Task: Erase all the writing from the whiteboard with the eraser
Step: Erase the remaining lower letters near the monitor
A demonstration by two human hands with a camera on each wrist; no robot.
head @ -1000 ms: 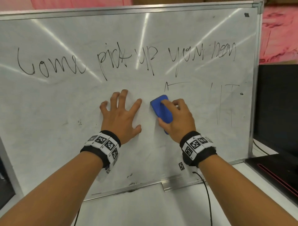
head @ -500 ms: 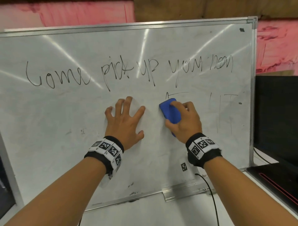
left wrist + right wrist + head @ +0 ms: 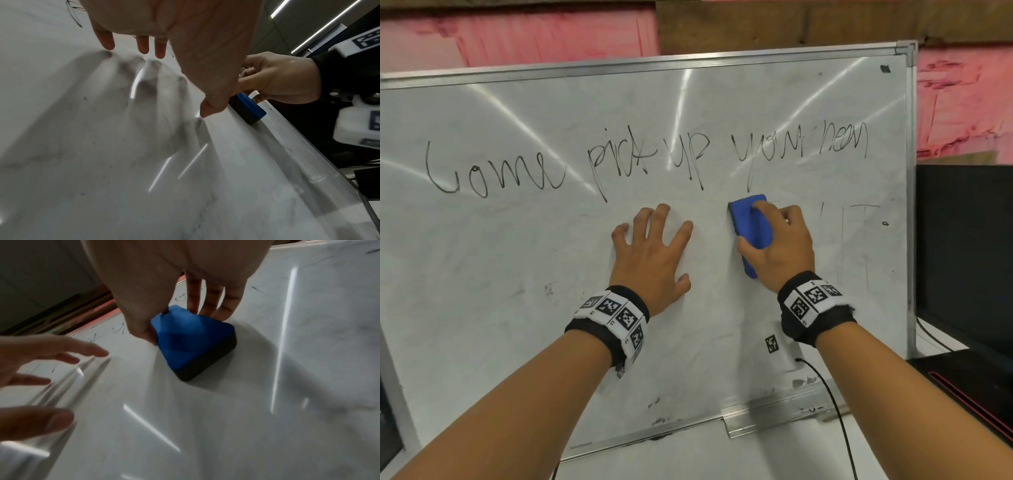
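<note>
A whiteboard (image 3: 517,274) leans upright with a line of black handwriting (image 3: 647,161) across its upper half and faint strokes (image 3: 849,240) at the right. My right hand (image 3: 777,240) grips a blue eraser (image 3: 751,226) with a dark felt face (image 3: 205,365) pressed flat on the board, just under the writing. My left hand (image 3: 654,246) rests spread on the board left of the eraser (image 3: 248,108), fingers (image 3: 141,43) straight, holding nothing.
The board's metal frame (image 3: 911,205) ends at the right beside a black monitor (image 3: 969,246). A metal tray clip (image 3: 774,414) sits at the bottom edge, and a black cable (image 3: 839,411) runs down over the white table (image 3: 688,455).
The right hand has slid the eraser up the board toward the writing, wiping away the stroke above it. The head view has tilted upward. The left hand stays planted.
</note>
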